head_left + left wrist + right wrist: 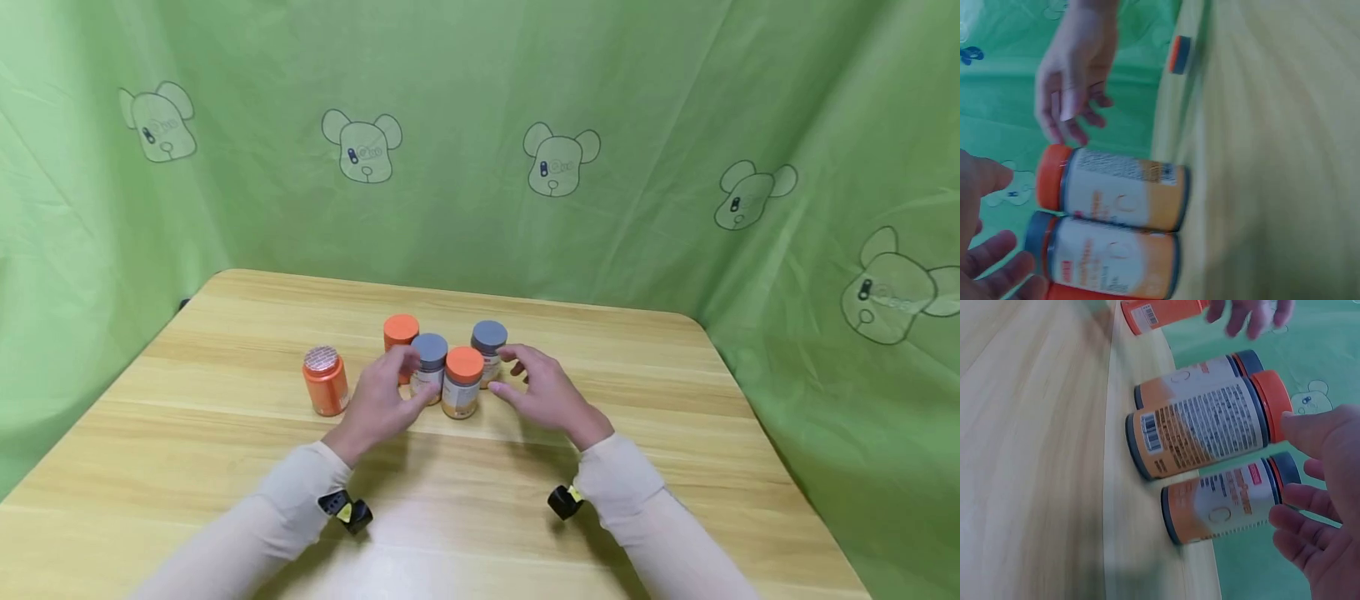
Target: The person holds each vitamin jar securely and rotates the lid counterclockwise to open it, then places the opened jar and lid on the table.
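Both hands are spread around a group of jars on the table. My left hand [380, 402] has loosely bent fingers beside a grey-lidded jar [428, 386]; whether it touches the lid cannot be told. Directly right of that stands an orange-lidded jar [461, 393] with a white and orange label. My right hand [546, 392], fingers bent and holding nothing, is close to another grey-lidded jar [490, 337]. An orange-red jar with an orange lid [401, 327] is partly hidden at the back left. Left of my hand stands a lidless orange jar [327, 392] with a printed silvery seal.
A wooden table [465, 533] carries everything, and green curtains [465, 225] with bear drawings hang behind it. A small orange-and-dark disc-shaped thing [1179, 55] lies on the table, seen in the left wrist view. Each wrist wears a small black camera [565, 502].
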`<state>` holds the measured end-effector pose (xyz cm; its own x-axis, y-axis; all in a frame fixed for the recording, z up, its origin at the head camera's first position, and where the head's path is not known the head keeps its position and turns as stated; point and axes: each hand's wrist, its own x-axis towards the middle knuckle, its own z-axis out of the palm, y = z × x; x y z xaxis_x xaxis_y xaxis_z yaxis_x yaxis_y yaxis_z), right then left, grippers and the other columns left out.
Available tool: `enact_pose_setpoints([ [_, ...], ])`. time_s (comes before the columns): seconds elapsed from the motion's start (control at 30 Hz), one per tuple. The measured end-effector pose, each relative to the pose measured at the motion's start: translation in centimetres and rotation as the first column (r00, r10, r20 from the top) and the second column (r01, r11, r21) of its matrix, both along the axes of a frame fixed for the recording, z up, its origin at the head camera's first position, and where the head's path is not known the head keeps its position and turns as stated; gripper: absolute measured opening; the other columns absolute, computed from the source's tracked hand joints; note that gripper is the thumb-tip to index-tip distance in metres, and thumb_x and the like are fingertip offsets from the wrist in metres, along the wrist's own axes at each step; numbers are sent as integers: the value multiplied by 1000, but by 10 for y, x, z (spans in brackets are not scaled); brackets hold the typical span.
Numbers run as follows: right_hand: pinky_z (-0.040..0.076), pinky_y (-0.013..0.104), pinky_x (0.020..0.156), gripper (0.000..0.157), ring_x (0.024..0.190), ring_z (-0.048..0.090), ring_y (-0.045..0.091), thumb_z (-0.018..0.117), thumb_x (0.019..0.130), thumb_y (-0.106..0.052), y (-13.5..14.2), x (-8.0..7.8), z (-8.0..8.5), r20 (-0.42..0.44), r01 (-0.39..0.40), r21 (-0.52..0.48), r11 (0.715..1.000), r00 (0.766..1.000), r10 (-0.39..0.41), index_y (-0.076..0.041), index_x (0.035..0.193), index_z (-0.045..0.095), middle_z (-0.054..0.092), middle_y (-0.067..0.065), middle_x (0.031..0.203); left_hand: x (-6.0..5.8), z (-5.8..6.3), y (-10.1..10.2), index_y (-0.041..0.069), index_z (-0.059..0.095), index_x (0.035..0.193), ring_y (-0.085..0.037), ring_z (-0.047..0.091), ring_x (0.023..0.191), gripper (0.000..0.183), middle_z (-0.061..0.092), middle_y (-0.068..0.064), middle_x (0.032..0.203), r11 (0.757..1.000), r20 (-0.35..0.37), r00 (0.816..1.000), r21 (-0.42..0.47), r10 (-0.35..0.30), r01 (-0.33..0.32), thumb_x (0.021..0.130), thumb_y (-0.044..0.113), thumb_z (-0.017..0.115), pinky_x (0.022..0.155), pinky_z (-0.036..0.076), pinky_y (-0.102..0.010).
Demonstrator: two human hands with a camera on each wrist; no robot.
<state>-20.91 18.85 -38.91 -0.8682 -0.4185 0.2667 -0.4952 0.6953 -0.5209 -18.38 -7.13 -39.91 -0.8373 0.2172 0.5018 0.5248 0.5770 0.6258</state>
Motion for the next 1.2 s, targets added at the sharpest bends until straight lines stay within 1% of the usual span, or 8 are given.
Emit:
enact_pose_setpoints([
  [0.13, 50, 42, 80, 53, 98, 60, 32, 72, 89, -26, -9, -2, 3, 32, -20, 8, 1000, 999, 19, -4, 133, 51, 59, 15, 124, -3, -9, 5, 0, 60, 102, -26, 64, 83, 32, 65, -12, 93, 998, 136, 990, -42, -41, 48, 81, 16, 79, 74, 52, -37],
  [0.27, 49, 42, 83, 55, 102, 60, 32, 73, 88, -25, -17, -4, 5, 62, -47, 23, 999, 997, 45, -5, 133, 50, 58, 12, 126, -5, -12, 6, 0, 65, 101, -25, 64, 84, 28, 67, -13, 95, 993, 258, 964, -72, -70, 92, 83, 18, 78, 76, 52, -37],
  [0.37, 49, 41, 87, 56, 105, 59, 27, 72, 89, -27, -22, -5, 6, 78, -59, 40, 997, 995, 55, -5, 135, 48, 58, 11, 127, -5, -13, 5, 0, 66, 102, -24, 63, 86, 28, 67, -12, 96, 989, 309, 947, -89, -88, 121, 84, 18, 77, 78, 51, -37],
  [0.53, 49, 39, 88, 64, 104, 59, 22, 73, 88, -26, -31, -8, 5, 88, -77, 39, 996, 993, 73, -3, 138, 42, 58, 11, 124, -5, -16, 4, -1, 66, 105, -26, 63, 88, 30, 68, -12, 97, 986, 313, 945, -102, -93, 131, 84, 18, 76, 78, 51, -39],
  [0.7, 45, 41, 96, 70, 115, 56, 25, 74, 87, -28, -38, -8, 4, 101, -60, 65, 996, 993, 53, -4, 143, 38, 56, 14, 128, -5, -18, 3, 0, 65, 108, -25, 63, 88, 32, 68, -11, 99, 985, 306, 948, -119, -85, 127, 85, 20, 75, 78, 51, -39],
  [0.8, 45, 41, 96, 68, 115, 56, 25, 73, 88, -30, -41, -7, 4, 108, -42, 67, 997, 994, 34, -4, 141, 40, 56, 13, 128, -5, -19, 2, 0, 65, 110, -24, 63, 89, 34, 68, -12, 100, 983, 309, 946, -123, -92, 136, 85, 21, 75, 79, 51, -39],
  [1.03, 49, 37, 89, 54, 103, 60, 21, 74, 87, -30, -40, -2, 2, 74, 8, 50, 999, 997, -12, -6, 125, 46, 61, 11, 113, -4, -19, 3, -2, 64, 111, -26, 63, 92, 38, 67, -13, 104, 973, 335, 930, -118, -149, 198, 85, 23, 76, 81, 50, -39],
  [1.2, 48, 39, 92, 61, 108, 58, 21, 73, 87, -33, -35, 3, 2, 62, 7, 67, 998, 998, -11, -8, 135, 46, 58, 10, 120, -3, -17, 4, -2, 62, 114, -23, 62, 91, 43, 67, -12, 104, 969, 319, 935, -139, -153, 206, 84, 25, 77, 81, 50, -37],
])
